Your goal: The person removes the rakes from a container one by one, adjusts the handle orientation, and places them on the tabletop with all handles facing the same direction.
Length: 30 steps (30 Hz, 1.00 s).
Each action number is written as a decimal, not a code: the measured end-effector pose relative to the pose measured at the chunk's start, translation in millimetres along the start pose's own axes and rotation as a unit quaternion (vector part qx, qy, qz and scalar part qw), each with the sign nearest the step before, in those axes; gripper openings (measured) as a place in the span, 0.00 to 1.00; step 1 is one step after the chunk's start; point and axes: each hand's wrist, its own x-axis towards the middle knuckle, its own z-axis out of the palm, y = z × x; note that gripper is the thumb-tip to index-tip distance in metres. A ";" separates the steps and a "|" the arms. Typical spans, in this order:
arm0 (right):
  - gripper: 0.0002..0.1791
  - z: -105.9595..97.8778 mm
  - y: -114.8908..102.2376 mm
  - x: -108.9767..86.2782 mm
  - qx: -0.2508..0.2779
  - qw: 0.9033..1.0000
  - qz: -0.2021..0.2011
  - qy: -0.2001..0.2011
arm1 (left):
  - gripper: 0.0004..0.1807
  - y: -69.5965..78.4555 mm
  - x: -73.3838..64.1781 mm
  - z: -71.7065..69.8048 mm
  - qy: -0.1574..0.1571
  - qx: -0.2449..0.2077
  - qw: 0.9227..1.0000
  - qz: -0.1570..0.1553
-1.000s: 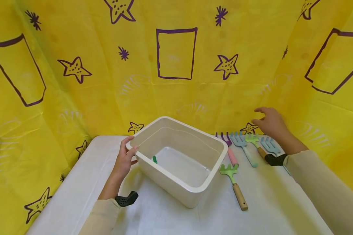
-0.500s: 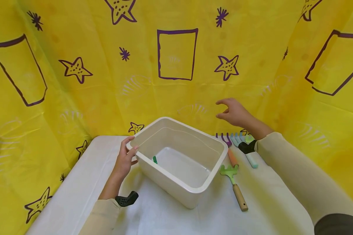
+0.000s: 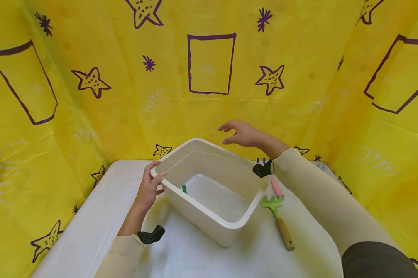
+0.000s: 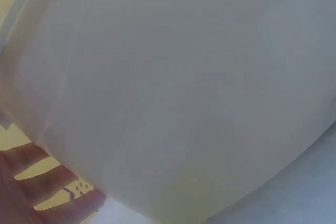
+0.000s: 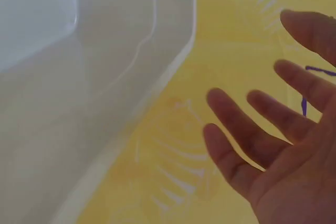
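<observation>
A cream plastic tub [image 3: 202,221] stands at an angle on the table in the head view. My left hand [image 3: 148,193] holds its left corner, thumb over the rim. In the left wrist view the tub's wall [image 4: 168,87] fills most of the picture, with left fingers [image 4: 47,182] at its edge. Above the far rim hovers my right hand [image 3: 243,135], holding nothing. The right wrist view shows that hand [image 5: 294,150] with fingers spread, apart from the rim. A small green piece [image 3: 184,189] lies inside the tub, partly hidden by the near rim.
Right of the tub lies a green hand rake [image 3: 279,222] with a wooden handle. Behind it a pink handle [image 3: 276,187] shows. Blue tines [image 3: 321,166] peek out past my right sleeve, which hides other rakes. A yellow patterned cloth [image 3: 209,116] hangs behind the table [image 3: 181,258].
My right hand has swept left from above the rakes to above the tub's far rim. Its sleeve now covers several rakes. The left hand and the tub have stayed put.
</observation>
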 end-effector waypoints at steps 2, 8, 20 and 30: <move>0.28 6.2 -5.4 6.1 0.029 0.999 0.009 -0.034 | 0.28 0.0 0.2 -0.8 0.002 -0.006 1.000 0.005; 0.25 33.9 -12.9 23.1 0.113 0.983 0.021 -0.143 | 0.27 -0.3 1.1 -1.5 0.004 -0.026 1.000 0.011; 0.21 106.5 -27.1 47.9 0.111 0.961 0.054 -0.247 | 0.28 -2.4 0.5 -1.9 0.001 -0.032 0.999 -0.001; 0.20 153.8 -23.3 51.4 0.137 0.925 0.084 -0.343 | 0.27 -4.4 0.5 -1.1 0.005 -0.018 1.000 0.019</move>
